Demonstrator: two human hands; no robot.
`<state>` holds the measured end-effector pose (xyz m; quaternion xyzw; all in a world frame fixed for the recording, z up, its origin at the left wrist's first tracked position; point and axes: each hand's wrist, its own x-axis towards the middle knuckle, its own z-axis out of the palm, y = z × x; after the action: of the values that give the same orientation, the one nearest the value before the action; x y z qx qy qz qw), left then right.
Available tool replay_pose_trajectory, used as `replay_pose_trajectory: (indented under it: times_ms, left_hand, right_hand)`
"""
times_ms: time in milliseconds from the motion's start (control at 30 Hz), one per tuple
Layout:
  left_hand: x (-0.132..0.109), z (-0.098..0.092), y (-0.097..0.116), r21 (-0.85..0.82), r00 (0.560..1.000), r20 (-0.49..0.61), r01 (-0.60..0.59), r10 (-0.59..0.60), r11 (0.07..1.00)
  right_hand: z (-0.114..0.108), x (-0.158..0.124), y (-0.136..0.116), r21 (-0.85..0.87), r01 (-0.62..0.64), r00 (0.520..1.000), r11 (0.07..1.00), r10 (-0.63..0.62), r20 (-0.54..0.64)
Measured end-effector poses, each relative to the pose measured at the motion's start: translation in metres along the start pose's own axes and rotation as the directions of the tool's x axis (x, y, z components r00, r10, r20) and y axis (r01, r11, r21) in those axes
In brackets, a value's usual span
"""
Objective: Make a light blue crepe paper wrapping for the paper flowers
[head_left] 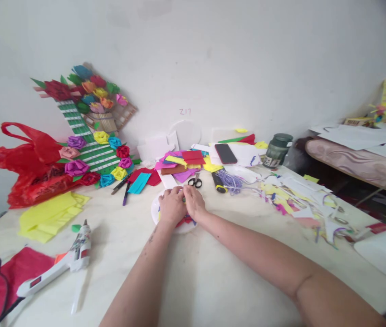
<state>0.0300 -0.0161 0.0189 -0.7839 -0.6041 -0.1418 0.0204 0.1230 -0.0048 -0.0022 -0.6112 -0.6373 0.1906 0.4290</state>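
A white round disc [156, 210] lies on the table in front of me, with red, yellow and blue paper pieces on it, their red part [185, 221] showing below my hands. My left hand [173, 206] rests palm down on these pieces, fingers laid out over them. Beside it, touching, my right hand [194, 204] also lies on the pieces with its fingers extended forward. Both palms hide most of what is under them. Black-handled scissors [195, 182] are just beyond my right hand.
At left are a white glue gun [75, 254], yellow sheets [51, 215], a red plastic bag [31, 177] and a paper-flower decoration [97, 145]. A phone [226, 153], a yellow-black cutter [218, 182], a dark jar [277, 150] and paper scraps [295, 195] occupy the back and right.
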Motion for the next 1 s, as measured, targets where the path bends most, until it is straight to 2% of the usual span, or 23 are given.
replay_pose_trajectory:
  times_ms: [233,367,433,500,567,667,767,900,1000]
  left_hand:
    - [0.000,-0.001,0.000,0.008,1.000,0.014,0.008,-0.008,1.000]
    - [0.000,-0.001,0.001,-0.007,1.000,0.003,-0.010,0.010,1.000]
    - [0.000,-0.002,0.002,-0.023,1.000,-0.013,-0.011,0.011,1.000]
    - [0.000,-0.002,0.002,-0.036,1.000,-0.028,-0.005,0.004,0.999]
    - [0.000,-0.002,0.003,-0.039,1.000,-0.027,0.006,-0.007,0.999]
    - [0.001,-0.004,0.005,-0.039,1.000,-0.010,0.021,-0.021,0.999]
    - [0.001,-0.004,0.005,-0.042,1.000,-0.005,0.028,-0.028,0.999]
    - [0.002,-0.002,0.004,-0.033,1.000,-0.019,0.024,-0.024,0.999]
    - [0.003,0.000,0.003,-0.024,0.999,-0.030,0.016,-0.017,1.000]
  right_hand:
    - [-0.003,0.003,-0.003,0.011,-0.020,0.998,1.000,0.019,0.059]
    - [-0.010,0.020,0.009,0.149,-0.123,0.990,0.981,0.110,0.092]
    - [-0.021,0.036,0.020,0.191,-0.180,0.984,0.965,0.174,0.049]
    - [-0.038,0.055,0.034,0.194,-0.233,0.962,0.953,0.255,-0.098]
    - [-0.058,0.074,0.050,0.174,-0.260,0.942,0.950,0.288,-0.169]
    - [-0.087,0.097,0.073,0.005,-0.300,0.885,0.954,0.281,-0.372]
    - [-0.108,0.111,0.091,-0.204,-0.305,0.864,0.930,0.181,-0.469]
    - [-0.119,0.127,0.107,-0.402,-0.307,0.879,0.862,0.096,-0.466]
    - [-0.121,0.140,0.111,-0.456,-0.345,0.894,0.820,0.139,-0.426]
